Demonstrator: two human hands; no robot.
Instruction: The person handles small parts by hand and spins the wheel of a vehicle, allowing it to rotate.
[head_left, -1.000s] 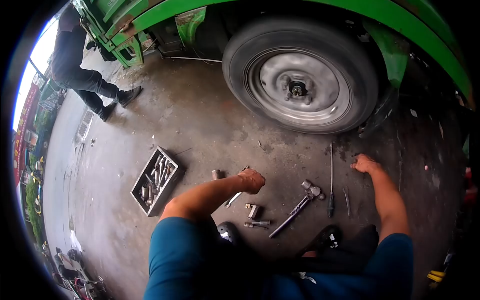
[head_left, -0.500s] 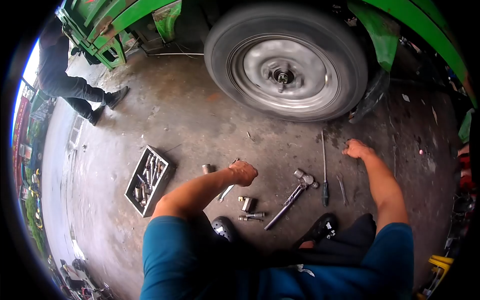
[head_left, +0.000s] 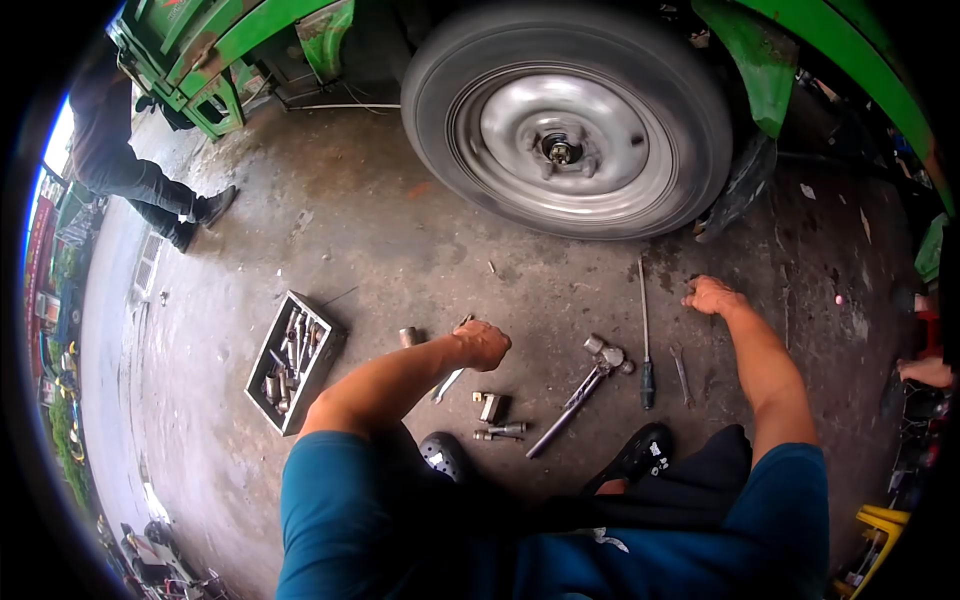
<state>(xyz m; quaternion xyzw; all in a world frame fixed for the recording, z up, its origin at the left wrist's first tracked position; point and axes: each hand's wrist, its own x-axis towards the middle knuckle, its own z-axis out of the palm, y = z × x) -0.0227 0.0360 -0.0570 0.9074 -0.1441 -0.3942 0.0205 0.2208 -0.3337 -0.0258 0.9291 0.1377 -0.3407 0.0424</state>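
Observation:
My left hand point(head_left: 484, 346) is closed in a loose fist above the floor, and nothing sticks out of its fingers. A wrench point(head_left: 449, 384) passes beneath that wrist, its middle hidden. My right hand point(head_left: 714, 296) hangs with bent fingers slightly apart, nothing seen in them. Nearest to it are a long screwdriver point(head_left: 647, 375) and a small wrench point(head_left: 682, 376). Between my arms lie a hammer point(head_left: 606, 355), a dark bar point(head_left: 567, 413) against its head, a metal block point(head_left: 490, 408) and a socket piece point(head_left: 500, 432). Another socket point(head_left: 409, 337) stands beside my left forearm.
Ahead, a large wheel point(head_left: 566, 205) under a green vehicle body point(head_left: 765, 75) looks smeared by rotation. A tray point(head_left: 333, 365) of sockets and tools sits at left. One person's legs point(head_left: 160, 190) show at upper left; another person's hand point(head_left: 925, 372) is at the right edge.
The wheel's rim details sit at different angles, still blurred. Another person's hand has come into view at the right edge. My hands hold nearly the same pose.

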